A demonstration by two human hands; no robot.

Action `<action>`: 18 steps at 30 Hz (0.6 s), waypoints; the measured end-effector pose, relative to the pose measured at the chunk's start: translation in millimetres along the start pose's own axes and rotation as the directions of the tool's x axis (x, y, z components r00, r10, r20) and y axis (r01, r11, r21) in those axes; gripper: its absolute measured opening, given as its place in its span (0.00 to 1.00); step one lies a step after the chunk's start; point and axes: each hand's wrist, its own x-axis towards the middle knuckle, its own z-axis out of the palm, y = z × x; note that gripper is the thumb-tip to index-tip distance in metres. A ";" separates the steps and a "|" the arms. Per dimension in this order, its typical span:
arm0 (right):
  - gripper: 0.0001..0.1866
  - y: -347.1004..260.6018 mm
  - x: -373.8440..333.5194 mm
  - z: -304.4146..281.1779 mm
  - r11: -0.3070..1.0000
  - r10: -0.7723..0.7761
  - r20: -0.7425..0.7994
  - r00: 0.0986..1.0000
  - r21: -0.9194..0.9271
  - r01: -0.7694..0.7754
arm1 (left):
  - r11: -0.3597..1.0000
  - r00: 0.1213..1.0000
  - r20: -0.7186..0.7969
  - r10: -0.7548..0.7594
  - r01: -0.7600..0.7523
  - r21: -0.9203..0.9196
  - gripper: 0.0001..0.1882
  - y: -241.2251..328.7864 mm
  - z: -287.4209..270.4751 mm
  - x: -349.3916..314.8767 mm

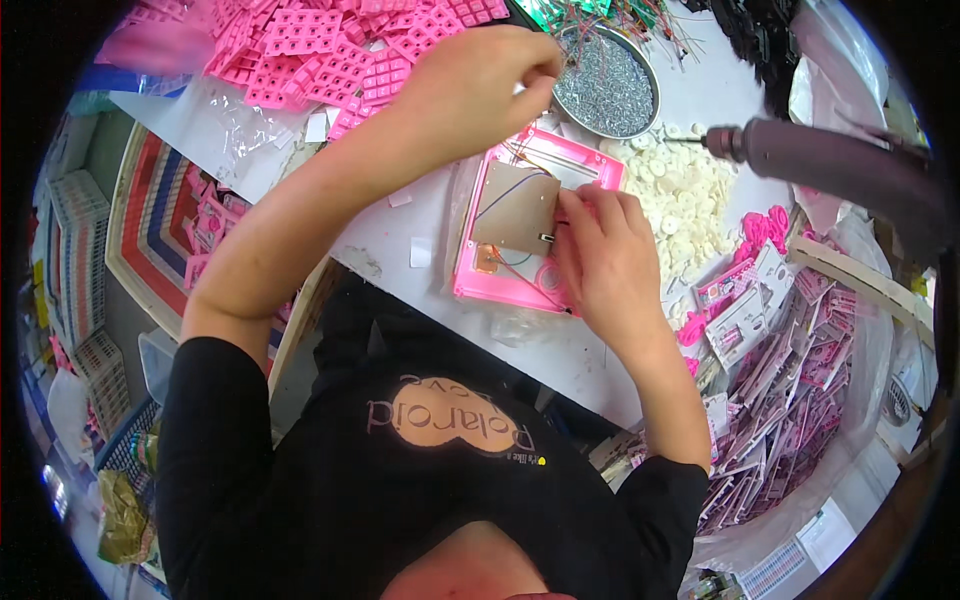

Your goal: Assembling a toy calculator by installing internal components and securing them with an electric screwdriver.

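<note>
An open pink plastic case (pixel 468 270) lies on the table in front of me. A brown flat board (pixel 515 205) sits in it, with thin blue, red and orange wires around. My right hand (pixel 615 265) reaches over the case's right side, fingers bent together at the board's right edge; what they pinch is hidden. Beyond the case, my left hand (pixel 490 85) is closed, fingers curled at the left rim of a round metal tin (pixel 655 100) full of small silver screws (pixel 605 85). Whether a screw is between those fingers does not show.
White round plastic pieces (pixel 685 195) lie right of the case, under a dark power screwdriver (pixel 820 155). Pink keypads (pixel 300 45) are heaped at the far left. A bag-lined container (pixel 870 370) at the right holds pink-and-white parts. A striped basket (pixel 150 215) stands left.
</note>
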 end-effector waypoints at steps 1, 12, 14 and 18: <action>0.21 -0.5 -1.1 -0.3 1.000 0.006 0.010 1.000 0.015 -0.006 | 0.998 0.998 0.005 -0.056 0.056 0.000 0.10 -4.7 -1.1 -2.3; 0.11 21.7 7.0 -10.4 0.983 0.003 -0.156 0.988 0.183 0.026 | 0.980 0.981 -0.032 0.191 -0.188 0.067 0.06 8.8 18.6 -29.2; 0.08 21.1 14.3 -7.5 0.920 0.172 -0.190 0.966 0.381 -0.089 | 0.979 0.979 -0.001 0.202 -0.202 0.032 0.06 15.3 18.6 -37.6; 0.05 13.2 25.9 6.6 0.773 0.321 -0.124 0.939 0.606 -0.185 | 0.992 0.992 -0.001 0.127 -0.127 -0.007 0.07 20.0 19.5 -47.4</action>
